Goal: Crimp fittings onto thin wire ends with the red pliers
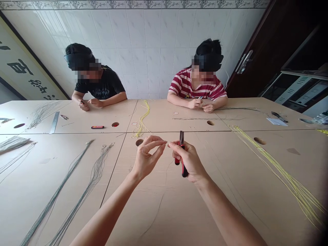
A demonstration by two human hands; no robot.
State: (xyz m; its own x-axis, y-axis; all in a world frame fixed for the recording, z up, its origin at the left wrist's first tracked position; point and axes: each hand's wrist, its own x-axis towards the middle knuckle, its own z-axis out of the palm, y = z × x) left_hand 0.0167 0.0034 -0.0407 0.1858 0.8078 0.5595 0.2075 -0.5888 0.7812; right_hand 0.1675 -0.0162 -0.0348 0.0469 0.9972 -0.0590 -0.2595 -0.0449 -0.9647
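My right hand [192, 160] is wrapped round a pair of pliers [183, 160] with red and black handles, jaws pointing away from me. Its thumb and forefinger also pinch together at the tips. Just beside them, my left hand [150, 155] is closed in a pinch, its fingertips almost meeting the right ones; whatever it holds is too small to make out. A thin grey wire [161, 201] trails from near the right hand down across the table toward me.
Two bundles of grey wires [65, 179] lie at left, a yellow wire bundle [279, 167] at right. Another yellow bundle [143, 118], a ruler [54, 122] and a red-black box cutter [97, 127] lie farther off. Two co-workers sit opposite. The table [205, 205] has round holes and seams.
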